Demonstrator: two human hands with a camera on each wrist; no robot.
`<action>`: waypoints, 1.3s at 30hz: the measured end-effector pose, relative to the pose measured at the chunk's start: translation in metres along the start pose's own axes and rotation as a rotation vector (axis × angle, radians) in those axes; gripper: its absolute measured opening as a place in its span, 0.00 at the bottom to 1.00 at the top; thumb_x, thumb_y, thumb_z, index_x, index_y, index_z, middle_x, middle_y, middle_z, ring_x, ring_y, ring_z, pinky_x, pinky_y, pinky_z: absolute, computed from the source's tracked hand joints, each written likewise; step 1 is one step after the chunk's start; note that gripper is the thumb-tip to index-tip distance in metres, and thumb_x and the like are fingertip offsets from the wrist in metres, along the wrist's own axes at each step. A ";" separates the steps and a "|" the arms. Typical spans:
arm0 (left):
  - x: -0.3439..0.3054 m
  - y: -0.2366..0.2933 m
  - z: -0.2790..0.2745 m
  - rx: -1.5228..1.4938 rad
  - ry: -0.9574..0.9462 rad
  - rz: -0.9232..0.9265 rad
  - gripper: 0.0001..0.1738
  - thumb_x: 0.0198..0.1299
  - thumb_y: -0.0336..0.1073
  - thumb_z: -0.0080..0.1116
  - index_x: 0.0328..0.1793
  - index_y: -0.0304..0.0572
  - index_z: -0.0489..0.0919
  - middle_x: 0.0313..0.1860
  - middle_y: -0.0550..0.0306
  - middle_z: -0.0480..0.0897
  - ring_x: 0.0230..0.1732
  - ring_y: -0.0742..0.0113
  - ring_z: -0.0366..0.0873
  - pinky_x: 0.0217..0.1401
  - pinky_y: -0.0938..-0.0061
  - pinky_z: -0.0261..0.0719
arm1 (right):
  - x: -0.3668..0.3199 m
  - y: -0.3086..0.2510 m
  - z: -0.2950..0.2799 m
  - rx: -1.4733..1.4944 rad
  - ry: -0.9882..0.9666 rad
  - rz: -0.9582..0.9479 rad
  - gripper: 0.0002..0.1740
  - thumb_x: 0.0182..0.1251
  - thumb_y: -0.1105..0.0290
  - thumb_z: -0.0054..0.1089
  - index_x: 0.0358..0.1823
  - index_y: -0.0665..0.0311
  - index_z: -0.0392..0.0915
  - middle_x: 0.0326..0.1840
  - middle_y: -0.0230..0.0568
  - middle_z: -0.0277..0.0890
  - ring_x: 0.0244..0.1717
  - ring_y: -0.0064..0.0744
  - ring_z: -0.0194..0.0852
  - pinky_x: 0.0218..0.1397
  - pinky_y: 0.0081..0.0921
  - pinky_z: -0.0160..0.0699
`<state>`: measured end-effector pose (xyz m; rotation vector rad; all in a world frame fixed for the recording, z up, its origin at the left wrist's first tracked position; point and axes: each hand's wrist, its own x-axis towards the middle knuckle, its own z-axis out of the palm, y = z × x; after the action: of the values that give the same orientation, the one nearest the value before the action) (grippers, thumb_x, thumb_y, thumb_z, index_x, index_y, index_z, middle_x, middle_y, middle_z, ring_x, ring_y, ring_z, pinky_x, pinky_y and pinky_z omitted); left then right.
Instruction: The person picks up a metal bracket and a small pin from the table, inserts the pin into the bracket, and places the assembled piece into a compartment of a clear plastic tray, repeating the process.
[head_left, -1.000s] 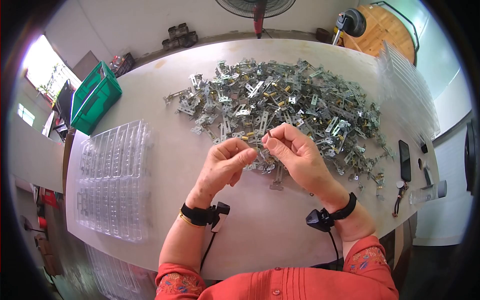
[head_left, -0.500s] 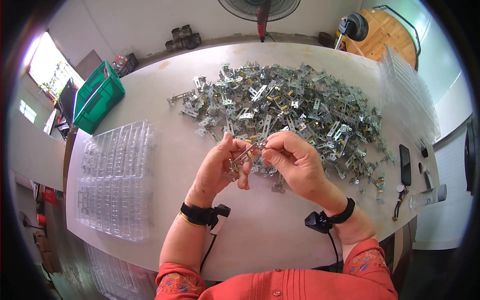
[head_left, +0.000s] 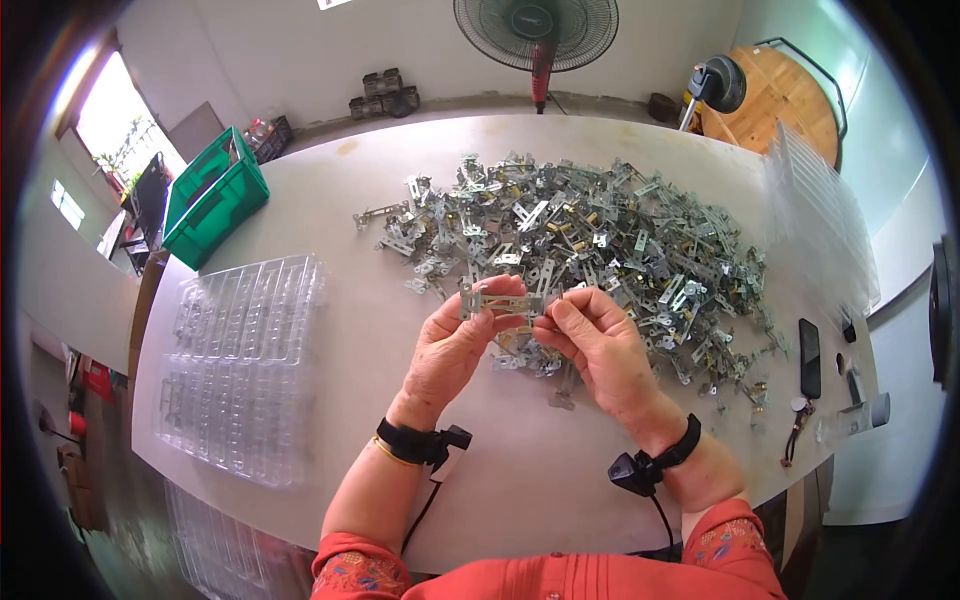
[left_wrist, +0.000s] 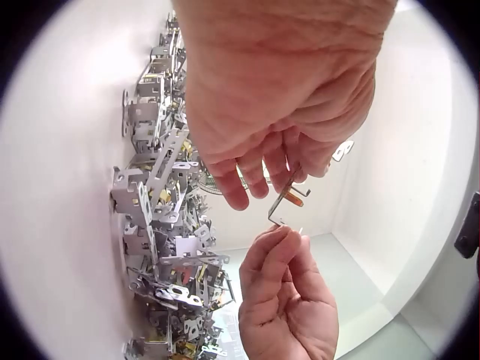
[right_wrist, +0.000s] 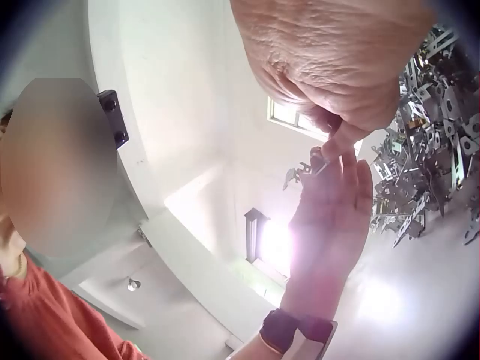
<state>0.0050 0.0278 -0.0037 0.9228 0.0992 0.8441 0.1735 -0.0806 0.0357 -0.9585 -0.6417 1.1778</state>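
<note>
Over the near edge of the metal parts pile point(head_left: 610, 240): left hand point(head_left: 448, 345) pinching 1 bracket point(head_left: 507, 304), thumb against fingers; right hand point(head_left: 608, 352) fingers pinching a small thin piece point(head_left: 560, 294) at bracket's right end. Clear trays point(head_left: 240, 370) on table point(head_left: 530, 490), left.

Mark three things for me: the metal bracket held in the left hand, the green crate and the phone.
Metal bracket point(head_left: 505, 302): head view, middle of its long strip.
Green crate point(head_left: 221, 221): head view, outer side wall.
Phone point(head_left: 809, 357): head view, middle of its dark face.

The window point(head_left: 118, 105) glares white (nearly washed out) amid dark, fisheye-curved edges.
</note>
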 end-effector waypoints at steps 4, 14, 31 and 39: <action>0.001 -0.001 -0.007 0.040 0.033 0.016 0.16 0.76 0.35 0.54 0.65 0.37 0.79 0.64 0.48 0.81 0.68 0.57 0.76 0.69 0.59 0.76 | -0.001 0.004 0.000 -0.032 -0.053 0.027 0.08 0.78 0.67 0.58 0.47 0.65 0.77 0.44 0.33 0.79 0.46 0.22 0.82 0.57 0.23 0.87; -0.003 0.010 -0.002 0.175 0.093 -0.200 0.12 0.76 0.41 0.55 0.46 0.39 0.79 0.34 0.60 0.80 0.32 0.70 0.80 0.36 0.75 0.79 | -0.011 -0.008 0.008 -0.444 -0.059 -0.074 0.06 0.78 0.66 0.59 0.45 0.60 0.79 0.28 0.23 0.74 0.28 0.10 0.68 0.29 0.14 0.66; -0.004 0.011 0.002 0.461 0.079 -0.258 0.15 0.71 0.44 0.62 0.43 0.39 0.79 0.30 0.64 0.79 0.26 0.80 0.72 0.27 0.83 0.68 | -0.012 -0.005 0.008 -0.641 -0.113 -0.081 0.07 0.77 0.68 0.60 0.45 0.64 0.77 0.25 0.19 0.69 0.24 0.09 0.58 0.26 0.15 0.58; -0.004 0.012 0.006 0.620 0.061 -0.298 0.15 0.68 0.44 0.66 0.40 0.40 0.79 0.27 0.69 0.76 0.27 0.83 0.69 0.27 0.83 0.66 | -0.015 -0.013 0.012 -0.571 -0.114 0.020 0.12 0.78 0.68 0.57 0.55 0.67 0.71 0.26 0.27 0.75 0.25 0.12 0.66 0.28 0.17 0.65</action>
<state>-0.0030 0.0250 0.0077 1.4188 0.5615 0.5645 0.1652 -0.0928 0.0533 -1.3812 -1.0966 1.0899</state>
